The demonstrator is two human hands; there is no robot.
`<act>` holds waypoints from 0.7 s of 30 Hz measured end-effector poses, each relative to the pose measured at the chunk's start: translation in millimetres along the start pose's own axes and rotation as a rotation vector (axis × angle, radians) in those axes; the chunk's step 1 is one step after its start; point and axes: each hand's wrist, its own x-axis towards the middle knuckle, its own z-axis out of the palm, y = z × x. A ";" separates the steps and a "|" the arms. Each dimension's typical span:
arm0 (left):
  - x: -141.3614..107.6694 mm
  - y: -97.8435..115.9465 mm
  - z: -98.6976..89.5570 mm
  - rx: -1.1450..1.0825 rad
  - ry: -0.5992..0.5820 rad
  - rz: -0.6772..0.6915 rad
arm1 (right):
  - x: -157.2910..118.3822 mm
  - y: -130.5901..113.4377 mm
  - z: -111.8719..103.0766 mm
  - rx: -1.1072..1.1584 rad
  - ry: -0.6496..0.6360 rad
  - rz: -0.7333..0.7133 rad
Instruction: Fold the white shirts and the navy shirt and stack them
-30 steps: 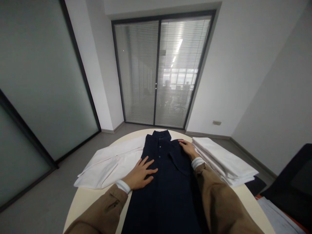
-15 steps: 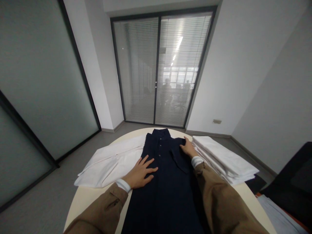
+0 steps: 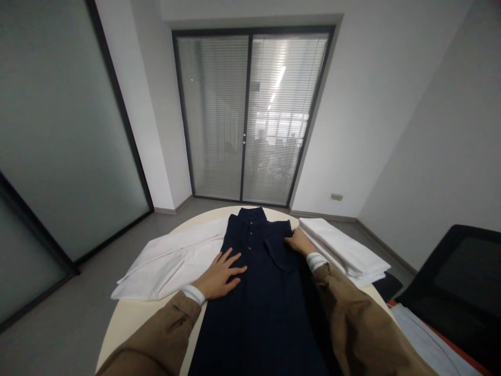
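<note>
Head view: one navy shirt (image 3: 266, 313) along the middle of the bench (image 3: 131, 317).
Left grip (image 3: 218, 277) is spread flat on it, grasping nothing; right grip (image 3: 300, 243) touches the sleeve (image 3: 279, 255) edge, pinch unconfirmed. Advisable: steady the shirt, keep the sleeve smooth. One white garment (image 3: 168, 261) lies at bench left, one folded white pile (image 3: 344, 249) at bench right.

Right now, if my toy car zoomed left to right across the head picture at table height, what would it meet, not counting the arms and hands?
Frosted glass panel, white cloth, navy shirt, folded white pile, black chair.
</note>
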 end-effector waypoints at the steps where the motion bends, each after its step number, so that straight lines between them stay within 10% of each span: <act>1: -0.4 0.1 0.0 0.000 0.005 0.003 | -1.9 -6.2 -3.4 -0.025 0.000 0.001; 13: -3.0 -2.9 1.9 -0.018 0.041 0.020 | -32.4 -107.0 -0.3 -0.166 -0.056 -0.037; 21: -3.4 -2.3 -0.1 -0.010 0.019 0.007 | -33.3 -125.3 35.7 -0.086 -0.134 -0.085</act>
